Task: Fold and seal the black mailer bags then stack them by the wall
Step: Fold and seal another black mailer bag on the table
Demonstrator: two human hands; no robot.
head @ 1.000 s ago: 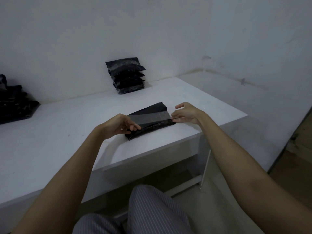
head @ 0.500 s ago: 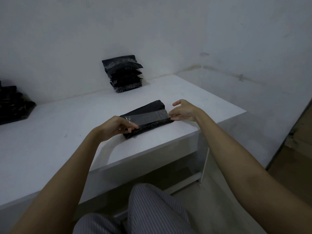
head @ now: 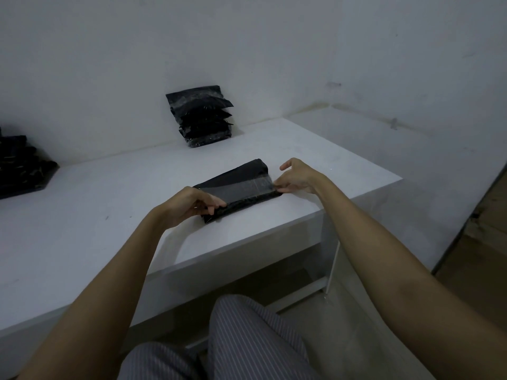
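A folded black mailer bag [head: 248, 172] lies on the white table [head: 109, 204] near its front right corner. A grey translucent flap [head: 241, 189] runs across the bag's near half. My left hand [head: 189, 205] pinches the flap's left end with curled fingers. My right hand [head: 297, 176] pinches the flap's right end, its other fingers raised. A stack of several sealed black mailer bags [head: 201, 115] leans against the back wall.
A second pile of black bags [head: 20, 165] sits at the table's far left by the wall. The table's front edge runs below my hands, and its right edge drops to the floor. My striped trousers [head: 241, 338] show under the table.
The view has drifted slightly. Both hands have stayed at the flap's ends, the right fingers now gripping the edge more tightly.
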